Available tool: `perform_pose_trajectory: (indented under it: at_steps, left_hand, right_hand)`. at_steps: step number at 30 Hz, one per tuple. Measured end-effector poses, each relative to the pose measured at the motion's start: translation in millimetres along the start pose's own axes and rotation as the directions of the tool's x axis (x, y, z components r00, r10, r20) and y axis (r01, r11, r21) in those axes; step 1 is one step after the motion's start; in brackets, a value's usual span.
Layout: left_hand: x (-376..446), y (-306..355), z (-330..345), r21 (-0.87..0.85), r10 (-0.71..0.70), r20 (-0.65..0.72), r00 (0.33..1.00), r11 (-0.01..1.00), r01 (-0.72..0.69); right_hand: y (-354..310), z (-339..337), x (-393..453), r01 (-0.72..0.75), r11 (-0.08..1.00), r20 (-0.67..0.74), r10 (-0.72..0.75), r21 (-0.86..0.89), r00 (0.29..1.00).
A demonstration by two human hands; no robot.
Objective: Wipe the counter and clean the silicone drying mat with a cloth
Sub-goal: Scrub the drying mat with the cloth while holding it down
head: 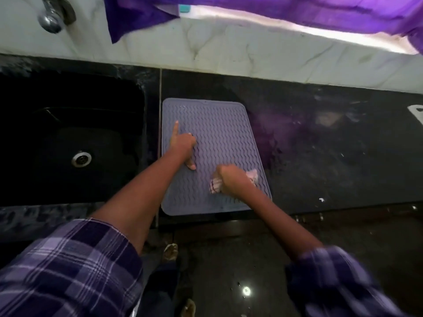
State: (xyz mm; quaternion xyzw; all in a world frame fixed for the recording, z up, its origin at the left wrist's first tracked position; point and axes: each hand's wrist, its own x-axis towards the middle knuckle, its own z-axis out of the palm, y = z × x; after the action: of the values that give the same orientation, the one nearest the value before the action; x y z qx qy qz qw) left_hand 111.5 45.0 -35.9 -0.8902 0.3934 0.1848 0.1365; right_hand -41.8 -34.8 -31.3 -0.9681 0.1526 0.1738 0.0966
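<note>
Writing: no brand, label or lettering can be read on any surface here.
Mat: the lilac silicone drying mat [215,133], ribbed with wavy lines, lies flat at the centre of the frame on the dark counter [320,143].
Mat edges: its left edge runs just beside the seam next to the sink [68,138]; its near edge sits close to the counter's front lip; its right edge slants outward toward the lower right.
Left hand: the left hand [183,146] rests on the mat's left half, index finger stretched toward the upper left, thumb pointing down-frame and touching the ribs, other fingers curled under; it grasps nothing.
Right hand: the right hand [231,179], blurred, is clenched around a bunched pale cloth [251,176] pressed on the mat's lower right part, near its right edge.
Cloth: pinkish-white with faint stripes, it pokes out on both sides of the fist.
Open room: right of the mat the counter stretches bare and streaky toward the right of the frame, where a white object [416,112] is cut off by the border.
Back edge: a pale marbled wall [229,49] bounds the counter along the top; purple fabric [297,12] hangs across the upper frame, and a chrome tap [51,19] shows at the upper left.
Sleeves: checked purple sleeves [68,271] fill the lower corners.
</note>
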Motion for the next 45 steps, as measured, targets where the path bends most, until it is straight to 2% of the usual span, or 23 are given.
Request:
perform_pose_trajectory:
  at_steps: [3,4,5,6,8,12,15,19,21,22,24,26,28,30,34,36,38,40,42,45]
  left_hand:
    - [-4,1,2,-0.025,-0.014,0.011,1.000,1.000,0.015]
    - [-6,1,2,-0.026,-0.019,0.009,1.000,0.999,0.019]
    - [-5,2,1,-0.028,-0.025,0.004,1.000,0.999,0.025]
    - [-4,2,1,-0.030,-0.031,0.001,1.000,0.999,0.031]
    - [-2,3,1,-0.036,-0.043,0.001,0.999,0.998,0.043]
    - [0,4,5,0.001,-0.068,0.013,0.998,0.998,0.068]
    - [1,4,7,0.040,-0.069,0.009,0.998,0.997,0.069]
    - [-5,8,7,0.095,-0.095,-0.028,0.995,0.991,0.097]
    - [-7,10,9,0.104,-0.107,-0.052,0.993,0.988,0.112]
    - [-8,10,10,0.095,-0.112,-0.059,0.992,0.989,0.117]
    - [-9,9,10,0.052,-0.126,-0.076,0.989,0.990,0.130]
    - [-11,9,12,0.024,-0.143,-0.076,0.987,0.989,0.145]
    - [-10,9,16,0.034,-0.151,-0.079,0.985,0.987,0.154]
    - [-8,8,17,0.040,-0.165,-0.099,0.981,0.985,0.169]
    - [-15,10,14,0.046,-0.173,-0.090,0.981,0.983,0.177]
    - [-17,11,11,0.063,-0.177,-0.086,0.980,0.981,0.183]
    - [-18,11,10,0.060,-0.176,-0.079,0.981,0.982,0.181]
    - [-21,10,12,0.031,-0.175,-0.085,0.981,0.983,0.179]
    - [-23,8,17,0.006,-0.175,-0.100,0.979,0.984,0.177]
    - [-25,5,21,-0.026,-0.169,-0.121,0.978,0.986,0.167]
  right_hand:
    - [4,-4,-26,0.063,0.997,0.232,-0.051,-0.044,0.971]
    - [3,-14,-20,0.072,0.997,0.265,-0.061,-0.032,0.962]
    - [2,-26,-9,0.056,0.998,0.247,-0.055,0.003,0.967]
    - [2,-35,7,0.019,0.999,0.166,-0.027,0.050,0.986]
    - [1,-43,35,-0.050,0.994,-0.058,0.056,0.099,0.997]
    - [-6,3,27,0.001,0.999,-0.197,-0.011,-0.052,0.980]
    - [4,25,-12,0.061,0.998,-0.166,-0.063,-0.015,0.984]
    - [5,15,-48,0.127,0.992,0.100,-0.126,-0.007,0.987]
    - [5,-11,-34,0.096,0.995,0.156,-0.096,0.012,0.983]
    - [5,-25,-21,0.057,0.998,0.119,-0.060,0.034,0.991]
    - [3,-38,3,-0.003,0.996,-0.044,0.007,0.084,0.999]
    - [-7,-21,5,-0.038,0.995,-0.139,0.051,0.095,0.989]
    - [-16,14,-17,-0.019,0.995,-0.177,0.036,0.096,0.984]
    - [-11,34,-46,0.031,0.997,-0.155,-0.020,0.067,0.988]
    - [2,15,-58,0.058,0.998,0.097,-0.058,0.003,0.994]
    - [-15,9,-49,0.121,0.992,0.024,-0.120,-0.032,0.992]
    - [-39,16,-45,0.236,0.966,-0.058,-0.243,-0.103,0.968]
    - [-49,33,-52,0.347,0.907,-0.022,-0.362,-0.238,0.932]
    - [-34,41,-64,0.360,0.897,-0.017,-0.377,-0.257,0.926]
    - [-3,34,-77,0.300,0.930,0.016,-0.304,-0.212,0.953]
